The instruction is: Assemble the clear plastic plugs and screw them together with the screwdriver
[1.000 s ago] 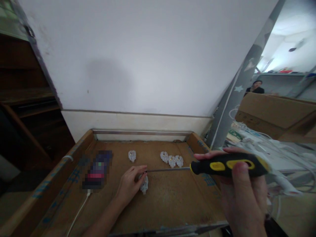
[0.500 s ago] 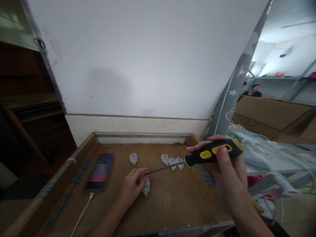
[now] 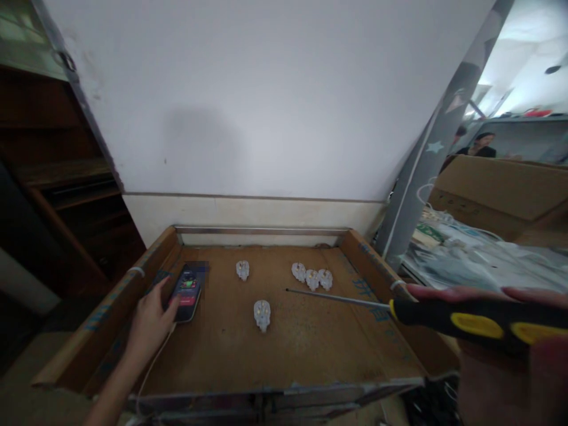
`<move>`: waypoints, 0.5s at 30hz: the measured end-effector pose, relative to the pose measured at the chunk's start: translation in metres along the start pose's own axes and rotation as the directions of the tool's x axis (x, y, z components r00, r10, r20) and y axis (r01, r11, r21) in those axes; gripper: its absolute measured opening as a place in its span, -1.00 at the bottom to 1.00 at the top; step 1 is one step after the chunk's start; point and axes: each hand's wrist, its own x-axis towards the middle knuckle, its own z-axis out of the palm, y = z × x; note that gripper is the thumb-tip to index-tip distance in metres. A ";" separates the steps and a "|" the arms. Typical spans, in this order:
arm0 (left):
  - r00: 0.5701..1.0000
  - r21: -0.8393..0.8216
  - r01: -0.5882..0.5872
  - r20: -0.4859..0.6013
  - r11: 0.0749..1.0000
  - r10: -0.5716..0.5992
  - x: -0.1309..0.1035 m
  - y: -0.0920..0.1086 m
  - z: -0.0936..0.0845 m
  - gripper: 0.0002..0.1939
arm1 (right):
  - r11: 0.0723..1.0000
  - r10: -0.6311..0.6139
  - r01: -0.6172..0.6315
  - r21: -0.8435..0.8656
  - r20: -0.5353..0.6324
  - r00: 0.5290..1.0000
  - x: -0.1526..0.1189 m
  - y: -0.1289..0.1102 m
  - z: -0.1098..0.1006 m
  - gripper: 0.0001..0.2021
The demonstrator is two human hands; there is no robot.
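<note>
1. Over on the left, the left hand (image 3: 152,316) is reaching onto the phone (image 3: 190,293), its thumb lying over the lit screen and its forefinger standing apart from it along the left side; it isn't lifting anything, and whether the thumb is pressing, I cannot tell.
2. A white cable (image 3: 154,362) is trailing from the phone's near end.
3. On the right, the right hand (image 3: 492,378) is wrapping firmly around the screwdriver (image 3: 426,313), fingers closing about the black-and-yellow handle, shaft pointing left.
4. Here's the key relation: the near clear plug (image 3: 262,315) is sitting between the hands, pins showing, just near and left of the screwdriver's tip. Its long axis is running near to far, narrow end near, while the shaft is lying almost crosswise. The left hand is being the nearer one; the right is staying well apart, only its tool reaching close.
5. Farther back, another plug (image 3: 242,270) is lying alone, and three plugs (image 3: 312,279) are bunching together on the right, all resting on brown cardboard (image 3: 310,349).
</note>
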 end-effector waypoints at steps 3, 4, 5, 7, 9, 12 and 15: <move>0.984 -0.223 0.155 0.126 0.963 -0.129 0.014 -0.026 0.006 -0.48 | 0.995 -0.101 0.102 -0.008 0.050 0.994 -0.002 0.009 -0.014 -0.79; 0.977 -0.273 0.190 0.151 0.943 -0.153 0.018 -0.030 0.010 -0.47 | 0.993 -0.117 0.118 -0.006 0.070 0.991 -0.001 0.012 -0.016 -0.79; 0.971 -0.302 0.216 0.166 0.929 -0.171 0.020 -0.032 0.014 -0.46 | 0.993 -0.119 0.120 -0.006 0.081 0.990 0.000 0.014 -0.018 -0.79; 0.967 -0.313 0.233 0.173 0.921 -0.186 0.022 -0.034 0.021 -0.40 | 0.996 -0.089 0.090 -0.005 0.089 0.992 0.001 0.016 -0.020 -0.80; 0.970 -0.285 0.219 0.162 0.933 -0.179 0.022 -0.035 0.024 -0.37 | 0.997 -0.079 0.079 -0.002 0.089 0.993 0.002 0.016 -0.020 -0.80; 0.975 -0.207 0.192 0.148 0.959 -0.163 0.021 -0.036 0.025 -0.37 | 0.996 -0.082 0.084 -0.022 0.085 0.993 -0.001 0.013 -0.017 -0.79; 0.974 -0.128 0.186 0.155 0.974 -0.166 0.022 -0.033 0.021 -0.36 | 1.000 0.005 -0.004 -0.019 0.055 0.998 -0.007 0.006 -0.010 -0.81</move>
